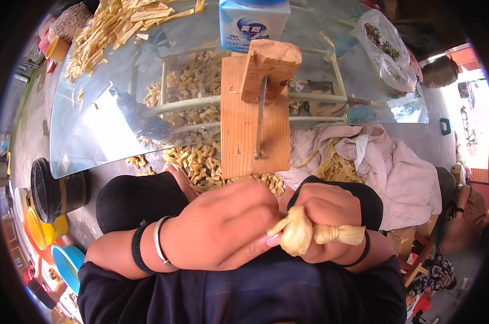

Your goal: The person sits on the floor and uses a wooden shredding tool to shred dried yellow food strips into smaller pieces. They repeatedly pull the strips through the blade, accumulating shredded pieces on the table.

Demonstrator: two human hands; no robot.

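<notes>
Both hands meet over my lap around one knotted piece of pale yellow, leathery strip material (296,231). My left hand (232,222), with a silver bangle and a dark band at its wrist, pinches the knot's left end between thumb and fingers. Curled around the piece from behind is my right hand (329,206); a flared end sticks out to the right under its fingers. Beyond the hands, a wooden board (236,141) carries an upright wooden block (271,60) and a narrow metal blade (261,121). Many similar knotted pieces (200,162) lie below the board.
A glass tabletop (107,137) holds a pile of dry strips (123,24), a blue-and-white package (254,28) and a plastic bag (386,52). Pink cloth (406,174) with damp strips (335,166) lies right. Buckets (72,194) and a blue basin (68,263) stand left. Other people are at both lower edges.
</notes>
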